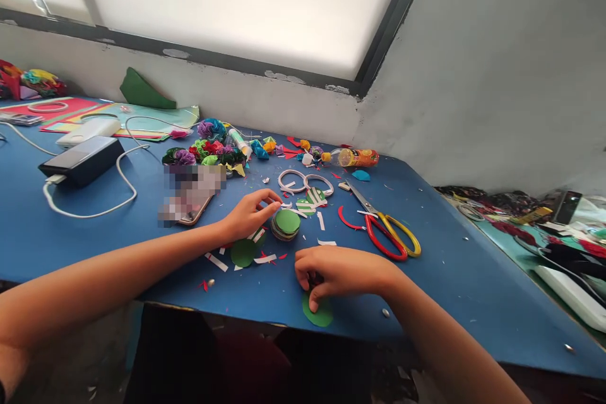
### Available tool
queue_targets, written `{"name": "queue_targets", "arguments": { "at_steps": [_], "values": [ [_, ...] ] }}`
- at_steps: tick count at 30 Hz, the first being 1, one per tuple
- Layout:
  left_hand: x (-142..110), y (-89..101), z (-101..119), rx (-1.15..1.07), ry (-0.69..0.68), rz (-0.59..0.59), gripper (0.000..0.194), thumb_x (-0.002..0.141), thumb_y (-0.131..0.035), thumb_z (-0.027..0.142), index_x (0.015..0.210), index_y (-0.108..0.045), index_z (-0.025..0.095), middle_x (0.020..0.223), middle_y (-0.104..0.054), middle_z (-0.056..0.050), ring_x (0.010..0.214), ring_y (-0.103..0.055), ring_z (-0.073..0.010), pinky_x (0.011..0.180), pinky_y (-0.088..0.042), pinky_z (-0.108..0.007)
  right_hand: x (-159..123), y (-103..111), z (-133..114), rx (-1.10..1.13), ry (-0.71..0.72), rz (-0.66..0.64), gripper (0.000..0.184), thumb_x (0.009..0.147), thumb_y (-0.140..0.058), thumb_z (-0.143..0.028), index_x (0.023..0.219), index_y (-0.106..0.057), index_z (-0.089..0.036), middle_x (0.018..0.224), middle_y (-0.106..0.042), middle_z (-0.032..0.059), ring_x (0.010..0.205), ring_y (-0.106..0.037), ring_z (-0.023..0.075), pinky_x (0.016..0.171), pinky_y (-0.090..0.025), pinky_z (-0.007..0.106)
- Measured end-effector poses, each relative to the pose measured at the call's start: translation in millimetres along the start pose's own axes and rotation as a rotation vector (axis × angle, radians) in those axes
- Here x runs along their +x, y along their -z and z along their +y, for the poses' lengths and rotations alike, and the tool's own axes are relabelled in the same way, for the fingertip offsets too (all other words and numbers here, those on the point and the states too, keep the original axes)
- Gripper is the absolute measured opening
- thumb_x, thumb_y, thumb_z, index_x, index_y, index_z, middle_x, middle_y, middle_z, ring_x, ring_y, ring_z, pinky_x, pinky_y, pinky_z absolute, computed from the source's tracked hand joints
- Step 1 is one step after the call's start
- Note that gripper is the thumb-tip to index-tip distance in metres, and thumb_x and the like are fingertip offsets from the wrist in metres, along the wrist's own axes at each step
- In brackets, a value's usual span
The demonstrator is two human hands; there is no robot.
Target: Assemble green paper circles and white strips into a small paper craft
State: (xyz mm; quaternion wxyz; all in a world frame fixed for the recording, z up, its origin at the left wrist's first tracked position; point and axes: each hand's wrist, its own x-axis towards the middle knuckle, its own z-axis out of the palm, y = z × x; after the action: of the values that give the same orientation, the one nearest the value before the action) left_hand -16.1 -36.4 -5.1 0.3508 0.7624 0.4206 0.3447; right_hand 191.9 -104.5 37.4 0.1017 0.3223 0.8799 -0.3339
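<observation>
The table has a blue top. Directly on it stands a stack of round pieces, with paper scraps scattered around. One green disc lies near the front edge. Scissors with red and yellow handles lie to the right, and a bottle lies on its side toward the back. At the left are colourful flowers, a phone and a black device.

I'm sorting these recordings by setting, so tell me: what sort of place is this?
Probably a handicraft workspace, though whether at home or in a workshop I can't tell. The signs are the open scissors, the stack of round green-topped pieces and the colourful ruffled flowers.
</observation>
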Motion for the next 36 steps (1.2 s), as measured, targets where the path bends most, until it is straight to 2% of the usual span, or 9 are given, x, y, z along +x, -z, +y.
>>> {"name": "queue_targets", "arguments": {
  "at_steps": [3, 5, 7, 10, 12, 16, 24, 31, 36],
  "values": [
    [0, -1.9, 0, -0.013, -0.003, -0.019, 0.032, 0.082, -0.043, 0.043, 0.093, -0.058, 0.018, 0.090, -0.062, -0.002, 0.076, -0.056, -0.0103, 0.065, -0.044, -0.018, 0, 3, -5, -0.004, -0.016, -0.013, 0.014, 0.071, -0.066, -0.025, 0.078, -0.057, -0.017, 0.073, -0.057, -0.0042, 0.064, -0.048, 0.0043, 0.052, -0.031, 0.015],
    [0, -2.9, 1, -0.021, -0.015, -0.034, 0.031, 0.082, -0.043, 0.043, 0.093, -0.058, 0.018, 0.091, -0.062, -0.002, 0.080, -0.056, -0.0111, 0.067, -0.044, -0.019, 2, 8, -7, 0.046, 0.052, 0.073, 0.011, 0.074, -0.062, -0.018, 0.085, -0.059, -0.018, 0.072, -0.061, -0.0047, 0.066, -0.054, 0.0044, 0.057, -0.037, 0.014],
    [-1, -2.3, 3, -0.028, -0.036, -0.044, 0.032, 0.083, -0.041, 0.043, 0.094, -0.058, 0.018, 0.094, -0.061, -0.003, 0.084, -0.056, -0.0119, 0.070, -0.045, -0.020, 7, 16, -5, 0.051, 0.210, 0.373, 0.010, 0.077, -0.058, -0.015, 0.086, -0.061, -0.019, 0.076, -0.064, -0.0037, 0.072, -0.057, 0.0051, 0.068, -0.043, 0.016],
    [-3, 4.2, 7, -0.027, -0.076, -0.054, 0.033, 0.084, -0.040, 0.042, 0.096, -0.057, 0.016, 0.097, -0.060, -0.003, 0.088, -0.056, -0.0125, 0.074, -0.046, -0.022, 16, 25, 8, -0.089, 0.464, 0.989, 0.007, 0.077, -0.058, -0.011, 0.075, -0.059, -0.018, 0.076, -0.065, -0.0016, 0.074, -0.058, 0.0065, 0.074, -0.046, 0.020],
    [-3, 12.1, 12, -0.002, -0.116, -0.045, 0.029, 0.083, -0.043, 0.040, 0.094, -0.057, 0.016, 0.097, -0.060, -0.003, 0.090, -0.055, -0.0119, 0.077, -0.045, -0.023, 21, 27, 21, -0.213, 0.533, 1.205, 0.014, 0.074, -0.058, -0.004, 0.077, -0.058, -0.018, 0.080, -0.065, -0.0001, 0.078, -0.059, 0.0072, 0.074, -0.047, 0.022],
    [-2, 24.2, 22, 0.025, -0.169, 0.053, 0.025, 0.082, -0.048, 0.037, 0.092, -0.057, 0.016, 0.096, -0.059, -0.003, 0.086, -0.055, -0.0098, 0.072, -0.045, -0.021, 27, 21, 43, -0.372, 0.539, 1.261, 0.021, 0.071, -0.058, 0.000, 0.081, -0.056, -0.019, 0.086, -0.064, 0.0013, 0.083, -0.059, 0.0087, 0.076, -0.048, 0.024],
    [0, 5.6, 18, -0.510, 0.153, -0.031, 0.029, 0.072, -0.064, 0.034, 0.091, -0.054, 0.014, 0.080, -0.061, 0.000, 0.068, -0.057, -0.0047, 0.059, -0.046, -0.014, 56, 5, 60, -0.278, 0.528, 1.295, 0.017, 0.074, -0.057, -0.005, 0.081, -0.055, -0.020, 0.095, -0.054, 0.0025, 0.085, -0.054, 0.0068, 0.074, -0.048, 0.020],
    [3, -4.3, 12, -0.526, 0.096, 0.139, 0.024, 0.072, -0.065, 0.032, 0.085, -0.056, 0.013, 0.073, -0.060, 0.001, 0.063, -0.056, -0.0031, 0.057, -0.047, -0.012, 60, -2, 57, -0.085, 0.439, 1.208, 0.014, 0.079, -0.050, -0.012, 0.089, -0.056, -0.019, 0.097, -0.057, 0.0046, 0.094, -0.056, 0.0109, 0.082, -0.048, 0.026],
    [17, -14.8, 11, -0.477, 0.036, 0.201, 0.025, 0.069, -0.068, 0.032, 0.081, -0.057, 0.013, 0.069, -0.060, 0.002, 0.061, -0.056, -0.0032, 0.056, -0.047, -0.012, 64, 3, 60, -0.002, 0.300, 1.320, 0.009, 0.078, -0.058, -0.019, 0.086, -0.058, -0.020, 0.092, -0.060, 0.0017, 0.091, -0.057, 0.0104, 0.083, -0.046, 0.026]
  ]
}}
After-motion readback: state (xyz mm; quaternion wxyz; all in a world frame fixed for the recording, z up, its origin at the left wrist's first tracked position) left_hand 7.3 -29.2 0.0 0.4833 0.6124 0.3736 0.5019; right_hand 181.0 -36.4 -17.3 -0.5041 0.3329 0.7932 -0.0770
